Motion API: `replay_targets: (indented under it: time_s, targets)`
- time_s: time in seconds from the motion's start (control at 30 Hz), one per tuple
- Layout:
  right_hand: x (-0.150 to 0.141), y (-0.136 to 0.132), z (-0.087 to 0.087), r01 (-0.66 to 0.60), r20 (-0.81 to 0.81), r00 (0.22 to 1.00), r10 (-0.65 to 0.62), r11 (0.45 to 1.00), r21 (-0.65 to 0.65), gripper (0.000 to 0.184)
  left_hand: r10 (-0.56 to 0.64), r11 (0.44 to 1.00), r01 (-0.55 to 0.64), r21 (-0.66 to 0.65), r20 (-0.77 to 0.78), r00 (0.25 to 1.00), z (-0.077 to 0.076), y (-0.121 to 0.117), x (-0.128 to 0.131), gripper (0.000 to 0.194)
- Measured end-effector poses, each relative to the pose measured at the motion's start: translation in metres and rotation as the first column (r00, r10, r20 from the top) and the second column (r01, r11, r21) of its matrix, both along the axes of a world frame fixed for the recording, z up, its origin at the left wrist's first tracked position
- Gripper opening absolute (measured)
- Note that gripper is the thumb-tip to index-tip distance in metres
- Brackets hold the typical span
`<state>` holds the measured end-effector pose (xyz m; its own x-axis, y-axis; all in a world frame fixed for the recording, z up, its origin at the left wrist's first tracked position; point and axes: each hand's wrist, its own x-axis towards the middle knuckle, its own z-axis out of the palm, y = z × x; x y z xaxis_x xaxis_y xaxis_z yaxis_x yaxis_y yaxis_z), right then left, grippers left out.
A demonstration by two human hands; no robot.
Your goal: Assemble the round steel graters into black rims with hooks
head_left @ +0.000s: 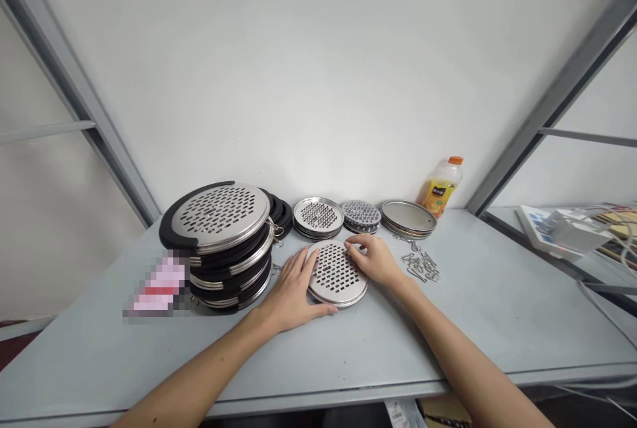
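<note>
A round silver metal disc with a perforated top (338, 272) lies flat on the table in front of me. My left hand (296, 292) grips its left side, the thumb along the near rim and the fingers towards the far left edge. At the far right rim, my right hand (372, 259) has its fingers bent and pressed against the edge. Both palms face down. The undersides of the fingertips are hidden. Just behind the disc stand a low stack of perforated metal rings (318, 217) and a stack of small perforated plates (361, 214).
A tall stack of perforated discs with black edging (219, 242) rises at left, with black rings (281, 212) behind. Plain metal lids (409, 215), a pile of metal clips (422, 265) and a drink bottle (442, 188) are at right. A power strip (547, 232) lies beyond.
</note>
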<state>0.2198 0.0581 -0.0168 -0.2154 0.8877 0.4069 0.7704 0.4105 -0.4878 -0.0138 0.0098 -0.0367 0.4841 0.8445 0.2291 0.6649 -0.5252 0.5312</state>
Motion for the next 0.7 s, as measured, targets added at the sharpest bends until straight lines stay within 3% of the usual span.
replay_targets:
  time_s: [0.5, 0.6, 0.7]
  targets:
    - [-0.0015, 0.0001, -0.0033, -0.041, 0.005, 0.999, 0.042, 0.998, -0.040, 0.028, -0.004, 1.000, 0.005, -0.018, 0.031, 1.000, 0.0016, 0.0006, 0.0012, 0.105]
    - [-0.0030, 0.0009, -0.0014, -0.051, -0.110, 0.993, 0.046, 0.998, -0.047, 0.028, -0.021, 1.000, 0.022, -0.017, 0.082, 0.996, 0.0026, 0.0012, -0.0008, 0.104]
    - [-0.0032, 0.0031, 0.0008, -0.057, -0.350, 0.937, -0.001, 0.986, -0.155, 0.034, -0.015, 0.999, 0.021, -0.039, 0.146, 0.989, 0.0017, 0.0028, -0.0037, 0.097]
